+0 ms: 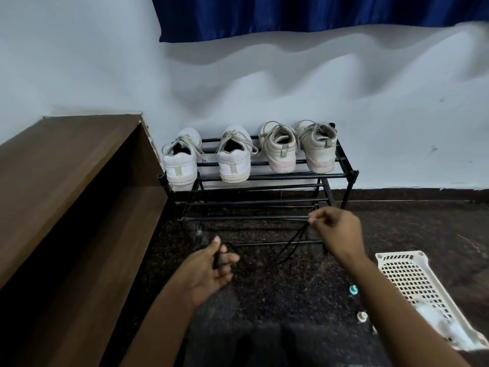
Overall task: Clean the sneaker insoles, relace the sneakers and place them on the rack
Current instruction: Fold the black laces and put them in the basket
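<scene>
Black lace (296, 241) is held between both hands, low over the dark floor (264, 287) in front of the black rack (264, 176). One end is pinched at the fingers (313, 221) of the right hand (336, 229), raised near the rack's lower bars. The lace sags from there and runs to the left hand (209, 271), where it is gripped between thumb and curled fingers (230, 258).

The rack stands against the white wall (264, 96). Four sneakers are lined on its top tier, heels toward the camera, all laced: far-left sneaker (181, 160) and second sneaker (234, 160) plain white, third sneaker (280, 152) and far-right sneaker (318, 149) with pink sole trim. The lower tiers are seen as bare bars.

A brown wooden ledge (66, 181) is seen left of the rack. A white perforated plastic basket (407, 282) lies on the floor at right, beside the right forearm. A teal cap (353, 290) and a white round cap (362, 316) are near it; what they belong to cannot be told. A blue curtain (317, 14) hangs along the top.
</scene>
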The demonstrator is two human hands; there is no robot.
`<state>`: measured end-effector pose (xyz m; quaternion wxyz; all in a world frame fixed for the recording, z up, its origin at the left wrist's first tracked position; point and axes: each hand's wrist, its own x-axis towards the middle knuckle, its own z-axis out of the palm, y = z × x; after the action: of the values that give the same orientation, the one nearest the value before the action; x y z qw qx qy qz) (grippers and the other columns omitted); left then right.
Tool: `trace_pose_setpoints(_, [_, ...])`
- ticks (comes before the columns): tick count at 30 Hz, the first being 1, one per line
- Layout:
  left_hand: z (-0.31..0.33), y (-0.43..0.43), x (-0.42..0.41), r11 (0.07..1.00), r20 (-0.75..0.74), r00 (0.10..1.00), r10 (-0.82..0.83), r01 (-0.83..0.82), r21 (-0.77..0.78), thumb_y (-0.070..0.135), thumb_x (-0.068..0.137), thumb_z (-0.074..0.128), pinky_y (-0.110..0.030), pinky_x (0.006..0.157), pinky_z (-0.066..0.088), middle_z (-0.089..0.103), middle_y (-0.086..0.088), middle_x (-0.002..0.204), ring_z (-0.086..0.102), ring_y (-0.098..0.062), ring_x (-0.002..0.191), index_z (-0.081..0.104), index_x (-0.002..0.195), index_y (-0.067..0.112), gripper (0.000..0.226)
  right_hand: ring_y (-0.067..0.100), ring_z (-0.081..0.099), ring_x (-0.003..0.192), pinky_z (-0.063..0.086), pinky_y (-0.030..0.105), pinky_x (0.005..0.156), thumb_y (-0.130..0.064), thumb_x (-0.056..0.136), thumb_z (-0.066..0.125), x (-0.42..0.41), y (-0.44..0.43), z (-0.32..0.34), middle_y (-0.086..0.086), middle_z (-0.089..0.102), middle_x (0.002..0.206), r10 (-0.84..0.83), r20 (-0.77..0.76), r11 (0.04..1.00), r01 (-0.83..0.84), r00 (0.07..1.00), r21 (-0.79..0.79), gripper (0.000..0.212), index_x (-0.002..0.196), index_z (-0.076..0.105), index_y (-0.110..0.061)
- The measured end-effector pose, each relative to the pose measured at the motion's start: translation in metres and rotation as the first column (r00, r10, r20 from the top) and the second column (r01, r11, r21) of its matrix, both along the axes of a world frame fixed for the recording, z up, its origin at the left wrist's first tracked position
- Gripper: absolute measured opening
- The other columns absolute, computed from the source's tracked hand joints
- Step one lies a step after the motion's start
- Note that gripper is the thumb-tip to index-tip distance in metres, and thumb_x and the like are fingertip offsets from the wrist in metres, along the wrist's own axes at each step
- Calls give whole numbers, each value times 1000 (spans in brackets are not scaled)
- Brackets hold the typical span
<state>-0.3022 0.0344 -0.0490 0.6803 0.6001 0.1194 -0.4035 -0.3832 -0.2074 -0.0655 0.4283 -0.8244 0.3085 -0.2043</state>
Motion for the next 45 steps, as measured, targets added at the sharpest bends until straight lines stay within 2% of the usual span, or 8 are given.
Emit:
trace_pose_setpoints(3, [-10, -14, -12, 983, -169, 985, 30, -60, -173, 29, 99, 41, -32, 68, 55, 74, -10, 82, 67, -20, 79, 57, 83, 10, 29, 11, 65, 60, 56, 30, 62, -7, 81, 70, 12, 26, -2, -2, 68, 65, 104, 15, 994, -104, 994, -12, 17, 70, 69, -20])
trace_pose_setpoints(6, [-13, -23, -18, 969, -207, 973, 105, -147, -198, 26, 97, 46, -36, 76, 50, 72, -14, 91, 62, -25, 91, 60, 91, 7, 24, -3, 58, 50, 47, 12, 55, -7, 81, 70, 20, 49, -1, -9, 64, 60, 239, 50, 970, -241, 970, 28, 17, 71, 68, -21])
trace_pose_setpoints(12, [-18, -30, -18, 972, -161, 961, 226, -234, -34, 24, 93, 56, -20, 57, 39, 49, -1, 70, 44, -11, 63, 67, 81, 11, 21, 2, 58, 58, 46, 12, 57, -6, 80, 70, 27, 82, 2, -8, 66, 65, 343, 142, 933, -354, 929, 62, 9, 80, 72, -14])
trace_pose_setpoints(17, [-20, -32, -21, 957, -80, 959, 273, -279, -80, 13, 92, 57, -15, 42, 47, 55, -5, 64, 52, -13, 61, 60, 79, 5, 15, 6, 68, 62, 56, 23, 66, -7, 81, 71, 29, 92, 0, -1, 71, 68, 375, 150, 914, -392, 915, 108, 8, 78, 72, -15])
trace_pose_setpoints(27, [-13, -30, -20, 920, -77, 939, 334, -343, -191, 0, 91, 54, -21, 52, 57, 65, -18, 75, 69, -16, 56, 58, 88, -6, 7, 4, 64, 67, 51, 14, 61, -13, 80, 73, 22, 87, -2, -13, 67, 70, 400, 99, 914, -404, 911, 23, 8, 85, 74, -18])
trace_pose_setpoints(33, [-13, -29, -17, 915, -121, 935, 335, -353, -196, -1, 90, 55, -22, 51, 57, 63, -20, 82, 69, -18, 63, 59, 87, -6, 7, 11, 67, 68, 58, 30, 65, -11, 79, 74, 19, 88, 2, -8, 71, 74, 416, 111, 900, -426, 903, 94, 5, 80, 75, -15])
trace_pose_setpoints(39, [-12, -30, -15, 907, -129, 926, 355, -374, -191, -1, 91, 54, -23, 54, 58, 59, -19, 81, 65, -21, 70, 57, 84, -5, 8, 7, 67, 68, 58, 26, 67, -5, 78, 72, 18, 92, 2, -10, 69, 74, 403, 120, 903, -416, 907, 112, 13, 77, 74, -17])
trace_pose_setpoints(45, [-13, -31, -14, 902, -143, 920, 366, -388, -187, 0, 92, 53, -38, 86, 47, 57, -19, 84, 60, -24, 80, 55, 87, -4, 7, 6, 64, 66, 55, 21, 63, 0, 77, 68, 17, 93, 1, -13, 65, 70, 369, 110, 925, -376, 923, 51, 26, 68, 67, -24])
